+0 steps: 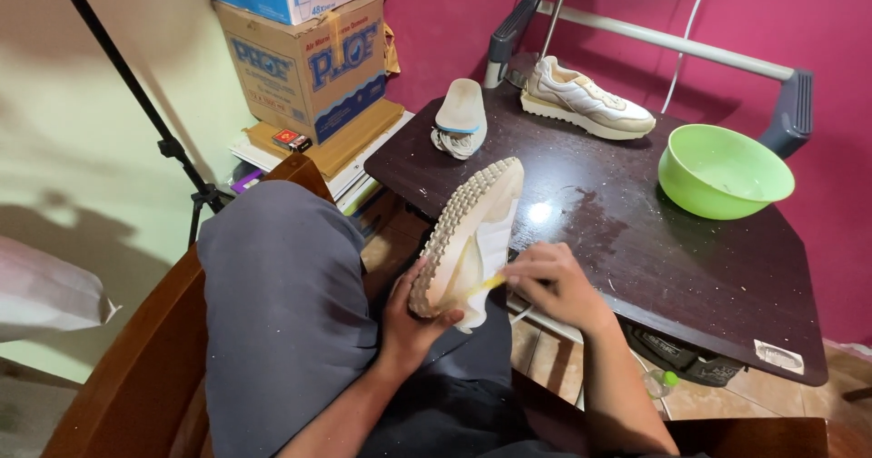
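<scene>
Gripping from underneath, the left hand [409, 322] is closing its fingers around the heel end of a cream shoe [472, 236], holding it tilted with the studded sole turned up and leftward, just above the lap and against the near edge of the worktop [690, 276]; the right hand [554, 285] is pinching a thin yellow-handled brush [481, 285] between curled fingers and pressing its tip against the shoe's side where upper meets sole; whether bristles are touching the seam I cannot tell, since the tip is small and partly hidden. To my judgement the scrubbing is going best while the heel is staying braced firmly in the palm, the strokes are running short along the seam rather than across it, and the shoe is leaning away from the grey trousers [282, 304] so loosened grit is falling clear; pressing too hard could be flexing the thin handle. Farther off, a green bowl [725, 169] is sitting on the right of the dark worktop; at the far side the matching shoe [586, 99] is resting upright, and to its left an insole [460, 108] is lying over a bundle of laces; cardboard boxes [309, 54] are stacking up at the far left.
</scene>
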